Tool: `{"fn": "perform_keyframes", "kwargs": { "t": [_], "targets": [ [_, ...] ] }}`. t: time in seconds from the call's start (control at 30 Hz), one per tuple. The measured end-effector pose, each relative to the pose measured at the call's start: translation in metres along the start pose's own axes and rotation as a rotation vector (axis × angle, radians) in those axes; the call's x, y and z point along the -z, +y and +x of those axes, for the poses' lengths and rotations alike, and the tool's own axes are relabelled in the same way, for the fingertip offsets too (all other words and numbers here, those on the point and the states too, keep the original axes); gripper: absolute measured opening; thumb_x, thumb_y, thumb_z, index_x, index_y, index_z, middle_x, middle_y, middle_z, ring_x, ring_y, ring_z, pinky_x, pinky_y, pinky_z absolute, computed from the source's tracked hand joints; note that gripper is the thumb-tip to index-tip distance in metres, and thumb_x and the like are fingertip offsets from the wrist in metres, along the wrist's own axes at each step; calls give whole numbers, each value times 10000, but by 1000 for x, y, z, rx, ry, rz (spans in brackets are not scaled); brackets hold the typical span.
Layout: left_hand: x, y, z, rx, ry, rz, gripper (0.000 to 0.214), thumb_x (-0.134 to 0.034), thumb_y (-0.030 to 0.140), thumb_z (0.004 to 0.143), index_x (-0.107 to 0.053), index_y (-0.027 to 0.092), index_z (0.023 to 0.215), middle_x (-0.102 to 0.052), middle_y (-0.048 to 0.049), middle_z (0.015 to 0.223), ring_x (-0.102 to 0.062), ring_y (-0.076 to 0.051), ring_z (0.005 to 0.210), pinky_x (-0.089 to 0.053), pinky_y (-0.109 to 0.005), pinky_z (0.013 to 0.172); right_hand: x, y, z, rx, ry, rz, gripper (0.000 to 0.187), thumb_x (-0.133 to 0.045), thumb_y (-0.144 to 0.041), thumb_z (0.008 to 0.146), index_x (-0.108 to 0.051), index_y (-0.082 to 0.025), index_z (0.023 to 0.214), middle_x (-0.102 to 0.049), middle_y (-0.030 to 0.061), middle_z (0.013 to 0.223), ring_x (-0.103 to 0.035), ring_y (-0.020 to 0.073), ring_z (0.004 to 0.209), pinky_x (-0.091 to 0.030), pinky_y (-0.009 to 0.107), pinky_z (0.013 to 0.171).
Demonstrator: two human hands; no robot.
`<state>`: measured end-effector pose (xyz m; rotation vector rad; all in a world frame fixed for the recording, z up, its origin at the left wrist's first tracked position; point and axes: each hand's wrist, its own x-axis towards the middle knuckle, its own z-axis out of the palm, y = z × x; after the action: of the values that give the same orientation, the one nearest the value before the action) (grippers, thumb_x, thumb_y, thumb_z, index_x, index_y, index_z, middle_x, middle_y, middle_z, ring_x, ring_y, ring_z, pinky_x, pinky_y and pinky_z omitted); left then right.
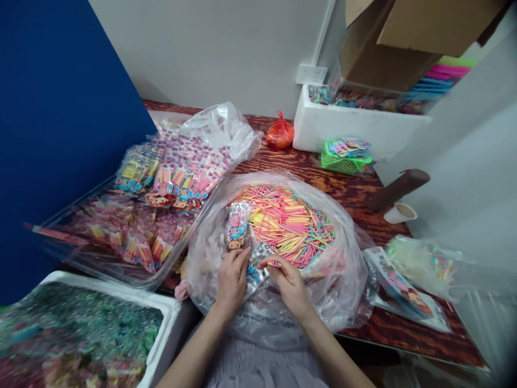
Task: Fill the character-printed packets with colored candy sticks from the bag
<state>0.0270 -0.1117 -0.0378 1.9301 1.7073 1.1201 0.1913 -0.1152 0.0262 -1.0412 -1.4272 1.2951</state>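
Note:
My left hand (232,277) is closed on a small clear packet (237,226) filled with coloured sticks and bearing a cartoon face at its lower end. My right hand (287,280) pinches a few short coloured sticks (274,263) at its fingertips, right beside a second shiny packet (258,261) lying between both hands. Both hands rest at the near rim of a large clear plastic bag (347,253) holding a heap of pink, yellow, green and blue sticks (288,221).
A clear tray (81,258) of filled packets lies to the left, against a blue board. White foam boxes stand at near left (161,307) and far right (355,126). A green basket (345,161), red bag (279,134), paper cup (399,213) and printed cards (404,296) sit on the wooden table.

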Motion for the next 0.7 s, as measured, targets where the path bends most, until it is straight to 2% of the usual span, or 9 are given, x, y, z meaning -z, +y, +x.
{"fn": "perform_keyframes", "kwargs": {
  "t": [0.17,0.27,0.37,0.47,0.57,0.7],
  "targets": [
    [9,7,6,49,60,-64,205,-485,273,929,-666,179,951,-648,-57,879,-634,-190,830,-491,-298,750,1,2,-1,-37,19,25,153,-540,-278,919,-685,-228,927,-692,20,892,-626,178,877,-457,276,820],
    [11,5,7,67,52,-66,196,-493,280,926,-648,181,857,-665,-41,813,-643,-183,772,-490,-291,719,4,6,0,-52,67,78,147,-547,-293,909,-677,-225,906,-686,16,865,-628,176,854,-462,283,810],
    [9,-3,5,26,6,-50,235,-463,277,943,-667,183,872,-699,-49,817,-667,-184,764,-506,-289,708,11,10,3,-69,154,141,122,-581,-304,883,-667,-220,905,-691,16,847,-633,177,834,-469,294,799],
    [6,-11,1,-16,-18,-31,250,-454,262,946,-692,187,967,-738,-71,913,-695,-200,842,-531,-311,762,18,12,8,-80,232,202,122,-627,-312,854,-675,-210,903,-699,20,838,-635,176,824,-466,298,799],
    [7,-13,-1,-36,10,-45,268,-464,232,936,-681,199,1089,-741,-79,1011,-697,-209,917,-537,-336,829,24,9,17,-86,304,391,133,-675,-320,820,-669,-215,900,-702,8,810,-648,174,798,-475,309,791],
    [13,-4,1,-20,40,-155,240,-487,234,927,-704,195,1020,-719,-90,1090,-664,-214,1029,-504,-361,931,24,-6,40,-101,324,677,158,-725,-321,778,-654,-224,879,-725,0,815,-679,190,816,-490,371,861]
  ]
}}
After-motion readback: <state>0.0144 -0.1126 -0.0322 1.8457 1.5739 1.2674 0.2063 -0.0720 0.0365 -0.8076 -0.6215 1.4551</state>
